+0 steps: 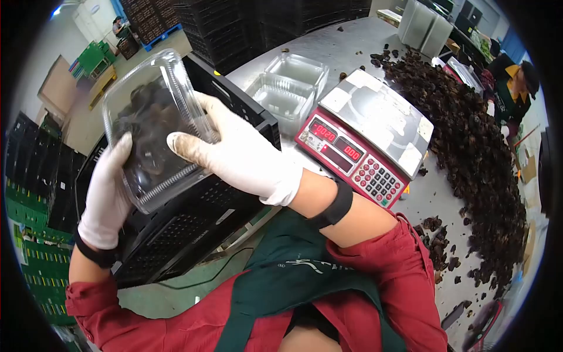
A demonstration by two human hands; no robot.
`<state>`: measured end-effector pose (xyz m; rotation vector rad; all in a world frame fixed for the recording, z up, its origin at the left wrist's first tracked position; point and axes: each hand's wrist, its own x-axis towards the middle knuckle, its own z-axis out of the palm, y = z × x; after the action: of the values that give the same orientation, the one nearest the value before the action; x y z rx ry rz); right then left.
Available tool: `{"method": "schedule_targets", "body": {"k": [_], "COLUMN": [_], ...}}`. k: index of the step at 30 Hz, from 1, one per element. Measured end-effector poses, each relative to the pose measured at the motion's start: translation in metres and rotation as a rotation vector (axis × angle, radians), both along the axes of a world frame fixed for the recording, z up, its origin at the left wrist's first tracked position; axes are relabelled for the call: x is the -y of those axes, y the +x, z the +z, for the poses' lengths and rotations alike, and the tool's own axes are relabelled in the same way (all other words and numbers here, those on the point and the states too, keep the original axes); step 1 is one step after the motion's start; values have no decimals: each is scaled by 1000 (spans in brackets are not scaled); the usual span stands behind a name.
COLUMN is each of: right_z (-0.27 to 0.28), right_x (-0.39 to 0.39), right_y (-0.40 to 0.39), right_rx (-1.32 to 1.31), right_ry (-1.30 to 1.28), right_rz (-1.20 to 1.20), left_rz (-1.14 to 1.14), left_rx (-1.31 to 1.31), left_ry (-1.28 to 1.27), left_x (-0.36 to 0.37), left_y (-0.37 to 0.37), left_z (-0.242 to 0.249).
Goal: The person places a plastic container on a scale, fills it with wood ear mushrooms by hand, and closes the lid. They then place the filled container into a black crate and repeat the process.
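Note:
A clear plastic box [155,190] with a lid is held tilted above a black crate [193,237]. Dark brown pieces, possibly wood ear mushrooms, fill it and show through the plastic. My left hand [108,188], in a white glove, grips the box's near left side with the thumb on top. My right hand [240,149], also gloved in white, is closed on the opposite edge, its thumb pressing the lid; the thumb tip is stained brown. The fingers beneath the box are hidden.
A red digital scale [352,158] with a metal pan stands on the steel table [451,240]. Behind it are open clear boxes [281,97]. A long heap of dark pieces [469,141] spreads along the right. Across the table is another person [510,94]. Black crates [217,35] are stacked behind.

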<state>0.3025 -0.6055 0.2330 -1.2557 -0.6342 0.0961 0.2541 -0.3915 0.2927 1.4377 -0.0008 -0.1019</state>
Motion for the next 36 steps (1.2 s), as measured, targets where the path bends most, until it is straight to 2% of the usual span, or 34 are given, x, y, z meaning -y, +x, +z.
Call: {"method": "schedule_targets", "body": {"k": [2,3,4,5,6,7,9,11,13,14,15,17,19,21,22,23,25,26,27,29,31,33,35,36], "right_z": [-3,-3,-3,-5,-1,-1,-15,-22,-32,-40,-55,-83,-101,-110,-117,-121,-119,-119,-117,-109,-98,-97,-110,-117], "right_x": [21,45,73,102,134,165,226,270,308,321,337,359,371,372,374,374,366,363,359,348,337,330,330,331], "right_y": [-5,-4,-3,-8,-21,-33,-60,-100,-148,-171,-195,-240,-280,-302,-311,-321,-316,-312,-308,-305,-315,-335,-360,-371], "right_rx": [-27,33,17,30,60,-50,-66,-225,-300,-373,-408,-475,-549,-584,-559,-534,-530,-524,-516,-521,-512,-569,-588,-621], "right_ry": [-159,-279,-365,-347,-393,-435,-490,-475,-554,-546,-582,-494,-391,-367,-310,-254,-240,-242,-243,-323,-308,-293,-249,-207], "right_rz": [-81,-198,-259,-352,-435,-520,-752,-940,-1090,-1178,-1242,-1319,-1420,-1502,-1528,-1553,-1583,-1569,-1556,-1523,-1498,-1554,-1630,-1676], "left_rz": [-20,-35,25,85,1,23,39,99,54,136,-37,-307,-148,240,119,-6,-461,-739,-891,-1251,-1439,-1392,-1422,-1347], "left_rx": [-62,-127,-194,-263,-261,-254,-315,-396,-722,-800,-752,-775,-518,664,840,1012,835,715,516,349,478,677,637,616], "left_ry": [27,17,48,78,37,78,107,64,262,404,306,505,1048,1102,1095,1076,1127,1247,1384,1752,1760,1562,1787,1792], "left_x": [-14,-25,-20,-16,-51,-55,-68,-102,-79,-57,-74,-80,-40,-20,2,65,133,154,181,227,230,232,228,235], "left_y": [33,54,68,83,125,146,188,240,229,222,228,238,244,264,264,234,218,227,228,239,259,255,275,268], "left_z": [4,2,3,2,-29,-46,-89,-173,-186,-191,-216,-211,-145,-131,-113,-62,-34,-39,-46,-73,-110,-120,-131,-125]}}
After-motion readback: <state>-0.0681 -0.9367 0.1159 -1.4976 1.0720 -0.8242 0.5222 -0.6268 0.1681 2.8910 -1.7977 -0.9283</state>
